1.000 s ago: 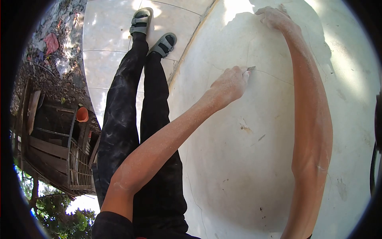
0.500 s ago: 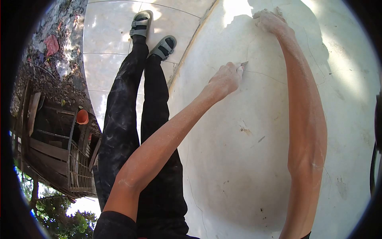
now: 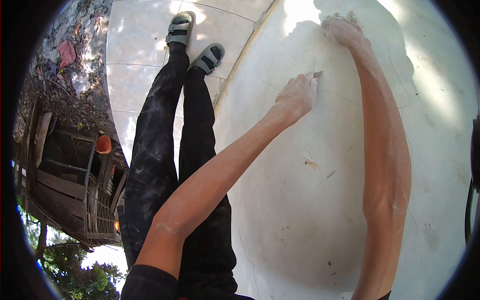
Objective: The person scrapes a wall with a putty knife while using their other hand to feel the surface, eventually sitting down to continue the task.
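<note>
My left hand [image 3: 296,95], pale with dust, is closed around a small tool with a pointed metal blade [image 3: 318,74]. The tool's handle is hidden in my fist. The blade's tip is at the whitish wall [image 3: 295,210], close to a thin crack [image 3: 340,95] that runs to the right. Farther up in the view, my dusty right hand [image 3: 342,29] is against the same wall with its fingers apart, and I see nothing in it.
Pale floor tiles [image 3: 135,42] meet the wall along a rough edge. My legs in black trousers [image 3: 155,135] and grey sandals [image 3: 180,30] are at left. Beyond lie littered ground, a wooden structure [image 3: 60,185] and an orange bucket [image 3: 103,144]. More cracks and chipped spots mark the wall.
My left hand with the blade has moved to the right and slightly up in the view, near the crack. My right hand has hardly moved.
</note>
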`<state>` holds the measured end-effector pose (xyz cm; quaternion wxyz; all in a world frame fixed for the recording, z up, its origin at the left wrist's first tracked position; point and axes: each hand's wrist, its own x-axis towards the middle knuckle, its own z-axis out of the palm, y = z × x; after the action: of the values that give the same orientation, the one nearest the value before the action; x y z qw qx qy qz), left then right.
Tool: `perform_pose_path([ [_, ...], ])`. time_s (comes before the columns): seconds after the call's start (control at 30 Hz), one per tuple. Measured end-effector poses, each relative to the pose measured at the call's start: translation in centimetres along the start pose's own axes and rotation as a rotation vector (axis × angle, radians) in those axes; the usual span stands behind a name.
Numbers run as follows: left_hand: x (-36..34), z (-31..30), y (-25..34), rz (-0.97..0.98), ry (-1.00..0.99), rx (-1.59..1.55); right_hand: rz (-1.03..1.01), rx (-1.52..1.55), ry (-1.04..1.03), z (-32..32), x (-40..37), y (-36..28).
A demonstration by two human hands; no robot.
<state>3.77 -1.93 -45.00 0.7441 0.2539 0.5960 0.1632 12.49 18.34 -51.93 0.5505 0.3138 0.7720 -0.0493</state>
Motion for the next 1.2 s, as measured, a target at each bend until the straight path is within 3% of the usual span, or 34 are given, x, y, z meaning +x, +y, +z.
perform_pose_path([
  [0.13,0.9,-1.8,-0.5,-0.149,-0.134,0.006,0.007,-0.083,-0.050,0.0,-0.8,-0.5],
  [0.23,-0.8,-1.1,-2.0,-0.113,-0.096,-0.002,0.036,-0.137,0.052,0.8,-2.5,-2.0],
  [0.33,-3.6,-0.5,-1.7,-0.115,-0.081,-0.031,0.047,-0.187,0.033,0.5,-4.7,-3.0],
  [0.6,-5.4,1.3,0.0,-0.044,-0.061,-0.042,-0.212,-0.116,-0.098,-1.0,-8.8,-2.9],
  [0.87,-7.3,1.9,-1.7,-0.081,-0.033,0.019,-0.249,-0.163,-0.130,-1.8,-8.9,-2.9],
  [0.97,-10.2,2.4,-1.1,-0.035,-0.074,-0.111,-0.236,-0.147,-0.126,-1.3,-8.4,-2.9],
  [1.07,-9.0,2.9,-1.6,-0.037,0.007,-0.080,-0.229,-0.151,-0.128,-0.9,-8.0,-3.3],
  [1.2,-5.3,2.0,-2.3,-0.119,-0.032,-0.009,-0.222,-0.166,-0.109,-0.2,-7.9,-3.6],
])
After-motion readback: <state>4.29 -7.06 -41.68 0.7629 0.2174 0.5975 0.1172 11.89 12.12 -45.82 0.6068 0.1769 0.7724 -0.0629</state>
